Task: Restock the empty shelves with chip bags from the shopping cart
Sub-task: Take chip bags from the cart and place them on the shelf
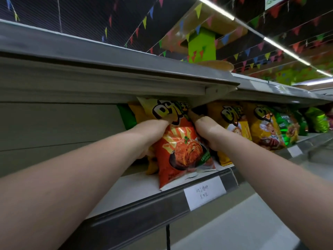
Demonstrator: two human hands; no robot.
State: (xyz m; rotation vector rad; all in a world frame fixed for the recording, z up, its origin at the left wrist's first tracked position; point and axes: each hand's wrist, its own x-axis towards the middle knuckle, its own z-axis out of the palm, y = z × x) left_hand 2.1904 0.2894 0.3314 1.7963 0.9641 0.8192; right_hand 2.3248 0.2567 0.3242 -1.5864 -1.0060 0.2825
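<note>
both hands are up at the shelf, one on each side of a red chip bag (182,150). the left hand (153,136) is curled around the bag's left edge, its fingers hidden behind the bag. the right hand (209,132) grips the bag's right edge near the top, fingers folded in against the foil. the bag stands upright, tilted a little, its bottom corner near the front lip of the shelf (144,184), its yellow top tucked under the shelf above (108,73). behind the left hand, an orange-yellow bag (137,112) and a green bag (126,116) stand against the back. just right of the right hand comes a row of yellow chip bags (239,123), then green bags (288,127) further along. a white price label (204,193) with handwriting sits on the shelf's front rail below the red bag. overhead hang strings of coloured pennant flags (198,9) and strip lights (281,48).
</note>
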